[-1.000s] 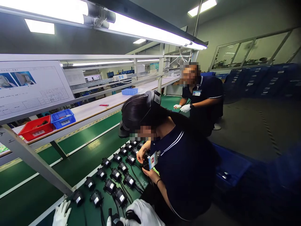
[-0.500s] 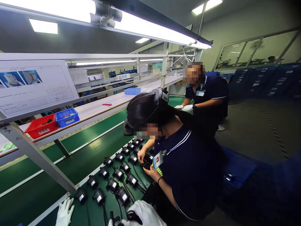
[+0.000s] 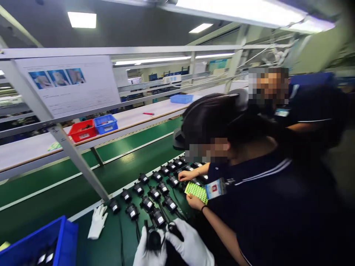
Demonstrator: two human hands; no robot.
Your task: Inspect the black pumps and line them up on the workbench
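Both my hands wear white gloves at the bottom edge. My left hand (image 3: 145, 253) and my right hand (image 3: 191, 245) are closed together round a small black part (image 3: 154, 239) with a cable, held just above the green bench mat (image 3: 111, 244). Right beyond it lie rows of several like black parts with white labels (image 3: 155, 194). A loose white glove (image 3: 97, 221) lies flat on the mat, left of my hands.
A co-worker in a dark blue shirt (image 3: 266, 207) leans in at my right, holding a yellow-green sticker sheet (image 3: 196, 191) over the parts. A slanted metal strut (image 3: 74, 155) crosses the green belt. Blue bin (image 3: 36, 244) at lower left; another person stands behind.
The view has swung left and closer to the bench. My left hand has come up to join the right on the black part. The co-worker's sticker sheet now shows.
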